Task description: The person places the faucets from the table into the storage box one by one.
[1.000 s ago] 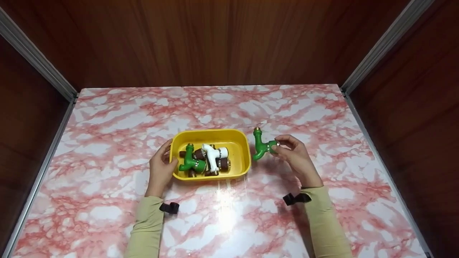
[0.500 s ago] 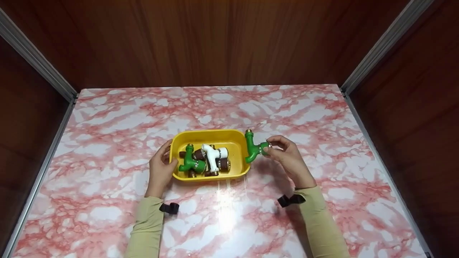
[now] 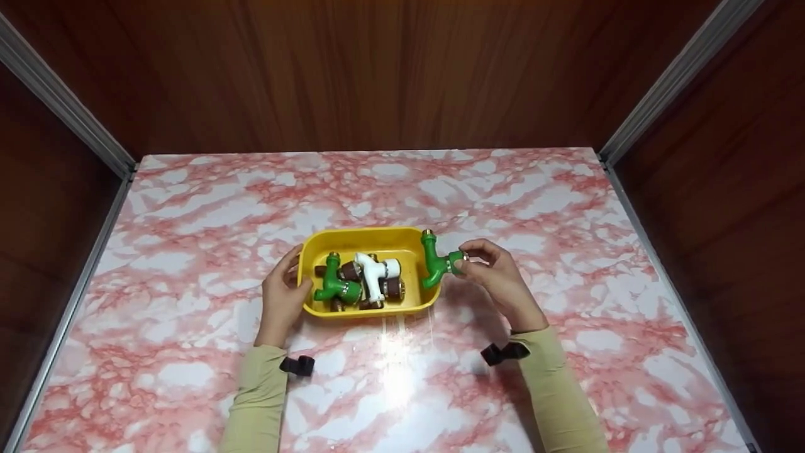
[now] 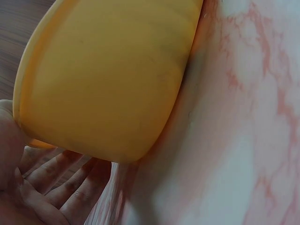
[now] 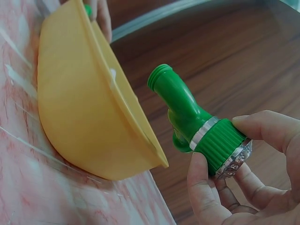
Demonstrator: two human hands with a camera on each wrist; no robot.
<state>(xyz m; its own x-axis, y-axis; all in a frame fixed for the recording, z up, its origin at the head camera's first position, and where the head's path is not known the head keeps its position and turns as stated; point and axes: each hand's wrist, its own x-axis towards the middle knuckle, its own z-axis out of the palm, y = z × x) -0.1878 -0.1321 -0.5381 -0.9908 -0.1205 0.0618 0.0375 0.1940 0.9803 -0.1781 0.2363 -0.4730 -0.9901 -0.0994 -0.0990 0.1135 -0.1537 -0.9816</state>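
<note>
Over yellow tub [image 3: 368, 239] right rim: right hand [image 3: 497, 277] fingers [image 5: 262, 129] pinch green faucet [image 3: 435, 264]; left hand [image 3: 283, 296] grips tub.

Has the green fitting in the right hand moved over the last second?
Yes. The green fitting moved left toward the yellow tub, now overlapping its right rim.

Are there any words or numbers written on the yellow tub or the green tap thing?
None: the yellow tub and the green tap that the right hand holds show no words, numbers or signs in any view.
</note>
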